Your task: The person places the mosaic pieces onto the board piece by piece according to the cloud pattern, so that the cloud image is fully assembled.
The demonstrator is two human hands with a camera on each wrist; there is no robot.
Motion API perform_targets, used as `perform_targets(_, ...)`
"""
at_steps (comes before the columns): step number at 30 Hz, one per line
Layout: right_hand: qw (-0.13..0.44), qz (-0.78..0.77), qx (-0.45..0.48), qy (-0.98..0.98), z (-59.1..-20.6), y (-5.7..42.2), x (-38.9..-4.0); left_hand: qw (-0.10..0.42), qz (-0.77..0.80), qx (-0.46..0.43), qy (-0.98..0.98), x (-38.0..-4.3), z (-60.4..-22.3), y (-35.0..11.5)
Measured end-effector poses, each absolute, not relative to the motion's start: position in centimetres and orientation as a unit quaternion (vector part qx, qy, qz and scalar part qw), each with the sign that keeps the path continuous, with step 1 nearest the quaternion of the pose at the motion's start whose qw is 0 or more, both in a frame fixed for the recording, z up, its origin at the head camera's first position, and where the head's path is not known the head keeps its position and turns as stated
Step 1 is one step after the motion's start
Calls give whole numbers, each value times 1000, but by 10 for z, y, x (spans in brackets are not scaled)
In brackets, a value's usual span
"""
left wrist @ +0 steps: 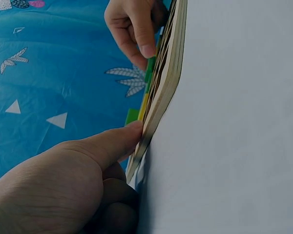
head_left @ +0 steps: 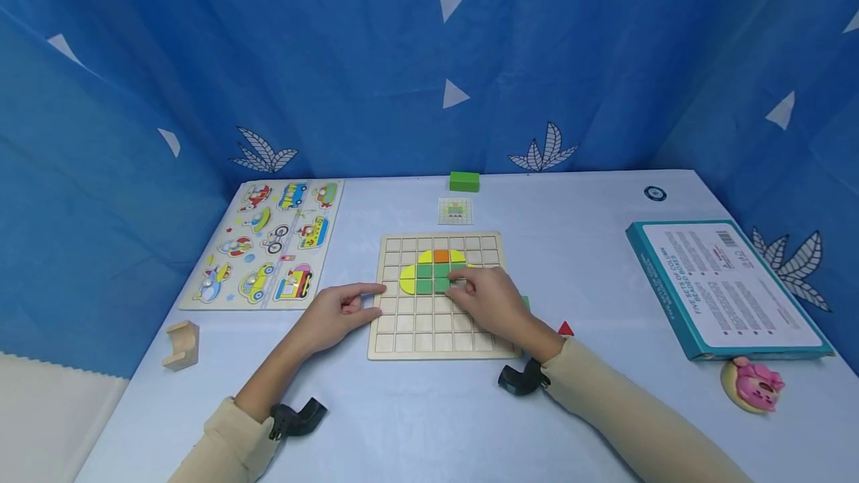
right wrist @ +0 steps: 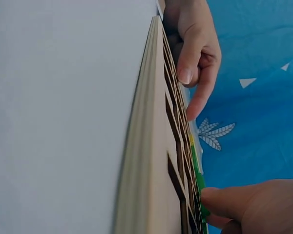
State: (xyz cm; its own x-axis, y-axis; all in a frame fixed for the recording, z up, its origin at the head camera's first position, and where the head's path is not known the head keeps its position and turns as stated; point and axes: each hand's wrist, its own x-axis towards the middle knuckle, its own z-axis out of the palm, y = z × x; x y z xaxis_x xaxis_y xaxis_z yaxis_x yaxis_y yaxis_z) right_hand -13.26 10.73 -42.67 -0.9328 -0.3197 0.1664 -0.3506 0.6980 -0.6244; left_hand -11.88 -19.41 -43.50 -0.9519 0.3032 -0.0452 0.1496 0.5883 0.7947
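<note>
A wooden grid board (head_left: 443,355) lies on the table, its middle filled with green square tiles (head_left: 424,287), rounded yellow pieces (head_left: 407,282) and an orange tile (head_left: 441,256). My right hand (head_left: 490,304) reaches over the board from the right, thumb and index finger pinching a green tile (right wrist: 203,207) at the edge of the green group; the fingers partly cover it. At the board's left edge, my left hand (head_left: 335,315) rests with thumb and index finger extended and spread apart, touching the rim. Behind the board lies a small pattern card (head_left: 455,211).
A green block (head_left: 464,182) stands at the back edge. On the left are a vehicle puzzle board (head_left: 258,244) and a curved wooden block (head_left: 182,345). A teal-edged box (head_left: 731,289) and a pink toy (head_left: 753,386) lie right. A red triangle (head_left: 566,329) shows beside my right wrist.
</note>
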Motion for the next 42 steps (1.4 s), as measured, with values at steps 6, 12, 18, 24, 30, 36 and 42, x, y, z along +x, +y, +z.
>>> perform_targets(6, 31, 349, 178, -919, -427, 107, -133, 86, 435, 126, 887, -119, -435, -195)
perform_targets(12, 20, 375, 153, -914, -417, 118, -130, 87, 436, 124, 887, -118, -436, -194)
perform_targets(18, 20, 372, 130, -919, -409, 149, -123, 85, 437, 127, 887, -119, -436, -193)
perform_targets(24, 8, 351, 107, -930, -411, 190, -111, 85, 434, 128, 888, -119, -436, -194)
perform_targets(30, -8, 326, 103, -940, -412, 219, -102, 81, 431, 126, 890, -119, -438, -195)
perform_targets(36, -30, 317, 112, -941, -421, 224, -99, 79, 426, 125, 892, -119, -439, -195)
perform_targets(42, -23, 303, 120, -945, -426, 222, -98, 79, 424, 128, 893, -119, -438, -194)
